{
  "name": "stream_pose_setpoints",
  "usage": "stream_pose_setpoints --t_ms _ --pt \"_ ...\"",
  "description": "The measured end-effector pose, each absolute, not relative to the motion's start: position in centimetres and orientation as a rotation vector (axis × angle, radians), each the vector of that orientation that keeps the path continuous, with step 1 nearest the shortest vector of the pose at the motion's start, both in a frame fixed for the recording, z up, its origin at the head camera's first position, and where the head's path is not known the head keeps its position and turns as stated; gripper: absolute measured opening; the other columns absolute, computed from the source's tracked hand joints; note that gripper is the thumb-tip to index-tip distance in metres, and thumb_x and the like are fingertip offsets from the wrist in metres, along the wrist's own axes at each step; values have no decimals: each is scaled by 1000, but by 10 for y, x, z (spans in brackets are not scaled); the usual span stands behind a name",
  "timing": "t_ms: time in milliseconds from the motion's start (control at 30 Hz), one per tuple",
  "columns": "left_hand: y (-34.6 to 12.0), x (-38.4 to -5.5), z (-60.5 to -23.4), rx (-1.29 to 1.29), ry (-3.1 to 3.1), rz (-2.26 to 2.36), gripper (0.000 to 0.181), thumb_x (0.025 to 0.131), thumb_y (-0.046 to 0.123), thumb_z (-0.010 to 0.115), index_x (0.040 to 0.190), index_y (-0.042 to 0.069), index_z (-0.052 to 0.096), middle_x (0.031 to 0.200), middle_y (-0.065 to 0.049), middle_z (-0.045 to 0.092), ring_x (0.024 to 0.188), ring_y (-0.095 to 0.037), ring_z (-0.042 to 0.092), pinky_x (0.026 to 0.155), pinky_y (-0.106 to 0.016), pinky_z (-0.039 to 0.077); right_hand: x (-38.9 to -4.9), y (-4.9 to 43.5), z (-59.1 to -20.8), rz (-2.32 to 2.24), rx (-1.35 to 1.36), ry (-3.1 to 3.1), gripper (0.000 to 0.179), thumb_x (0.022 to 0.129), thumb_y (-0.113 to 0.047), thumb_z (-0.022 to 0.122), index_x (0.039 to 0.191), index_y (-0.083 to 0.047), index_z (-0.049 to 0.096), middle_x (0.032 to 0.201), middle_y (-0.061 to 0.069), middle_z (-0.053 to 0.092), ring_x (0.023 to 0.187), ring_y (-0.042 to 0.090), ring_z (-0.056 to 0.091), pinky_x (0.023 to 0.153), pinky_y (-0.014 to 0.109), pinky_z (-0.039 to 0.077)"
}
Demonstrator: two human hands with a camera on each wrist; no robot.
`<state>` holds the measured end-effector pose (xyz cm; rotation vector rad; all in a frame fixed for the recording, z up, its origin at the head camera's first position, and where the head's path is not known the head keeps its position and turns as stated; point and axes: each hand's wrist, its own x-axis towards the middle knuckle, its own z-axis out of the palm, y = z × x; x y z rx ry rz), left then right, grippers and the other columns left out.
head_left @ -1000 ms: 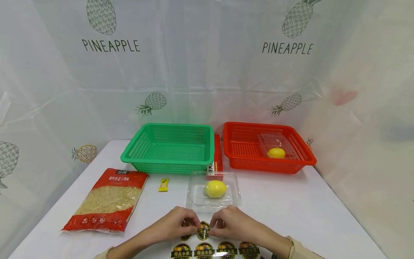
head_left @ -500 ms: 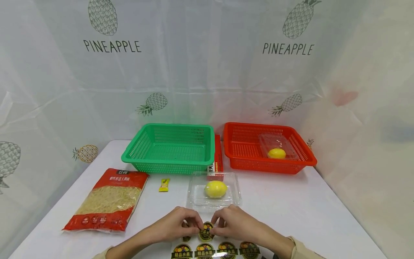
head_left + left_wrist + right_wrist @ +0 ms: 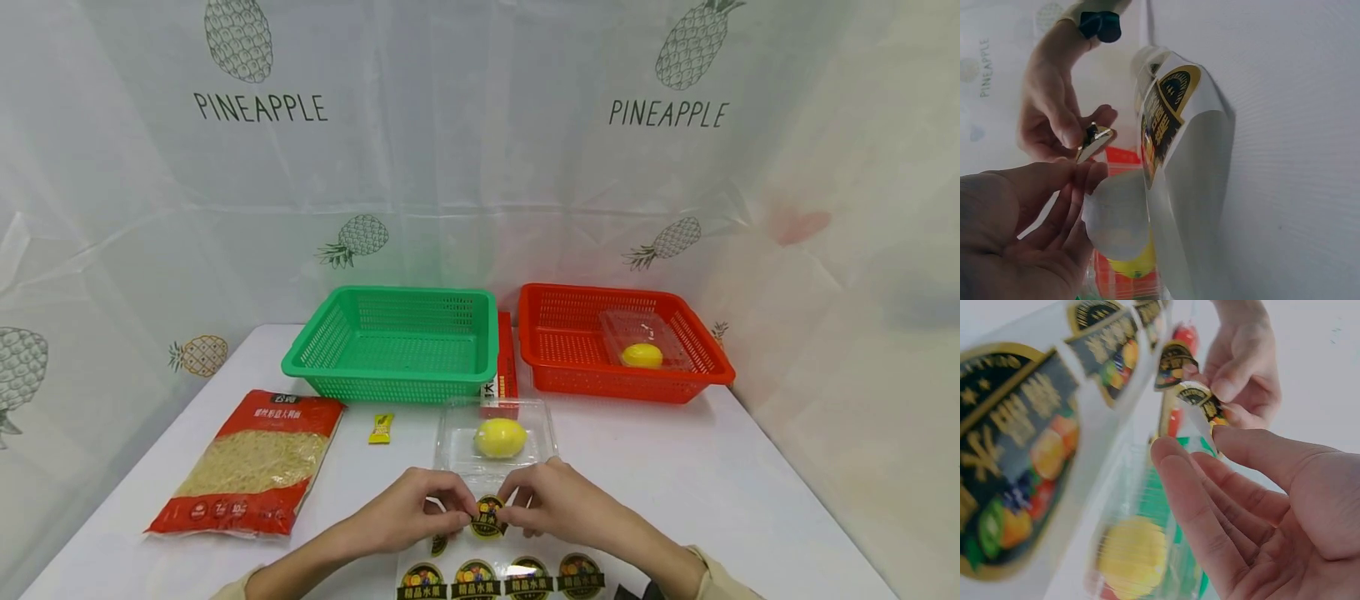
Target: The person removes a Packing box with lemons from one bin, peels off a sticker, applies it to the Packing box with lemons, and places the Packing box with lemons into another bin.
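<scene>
Both hands meet over the near middle of the table at a round black-and-gold sticker (image 3: 487,518) printed with fruit. My left hand (image 3: 422,512) pinches its left edge between thumb and fingers, and my right hand (image 3: 561,504) pinches its right edge. The sticker bends between the fingertips in the left wrist view. Below the hands lies a sheet (image 3: 459,553) with several more round stickers; part of it curves upward in the left wrist view. Just beyond the fingers stands a clear plastic box (image 3: 459,454) with a yellow lemon (image 3: 501,438) inside.
A green basket (image 3: 405,390) and a red basket (image 3: 600,379) stand at the back; the red one holds another clear box (image 3: 637,325) and lemon (image 3: 642,356). A red box (image 3: 507,358) lies between them. To the left are a pasta bag (image 3: 247,462) and a small yellow packet (image 3: 381,429).
Both hands have moved slightly forward and to the right, carrying the round sticker with them, farther from the row of stickers below. The baskets, the bag and the lemon box have stayed put.
</scene>
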<state>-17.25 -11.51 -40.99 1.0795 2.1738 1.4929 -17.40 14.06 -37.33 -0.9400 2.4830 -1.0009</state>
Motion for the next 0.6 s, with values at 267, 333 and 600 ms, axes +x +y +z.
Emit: stream_pose_setpoints --t_ms 267,333,600 --pt "-113 -173 -406 1033 2123 1557 11 93 15 66 101 8 69 89 -20 70 76 -5 67 70 -25 60 -177 147 -364 -1090 -898 2442 8 89 -19 72 94 -13 74 74 4 73 58 8 67 53 20 55" --pt "-113 -172 -406 1003 2096 1569 11 93 14 66 101 7 69 88 -21 70 77 -6 68 72 -26 60 -177 147 -364 -1099 -889 2423 8 90 -18 72 94 -12 74 74 5 72 58 9 67 54 20 55" --pt "-113 -177 -404 988 2117 1569 11 93 15 67 102 8 69 92 -22 70 77 -9 70 73 -29 61 -176 147 -364 -1126 -919 2456 16 89 -31 72 95 -16 73 76 3 74 58 10 67 53 21 54"
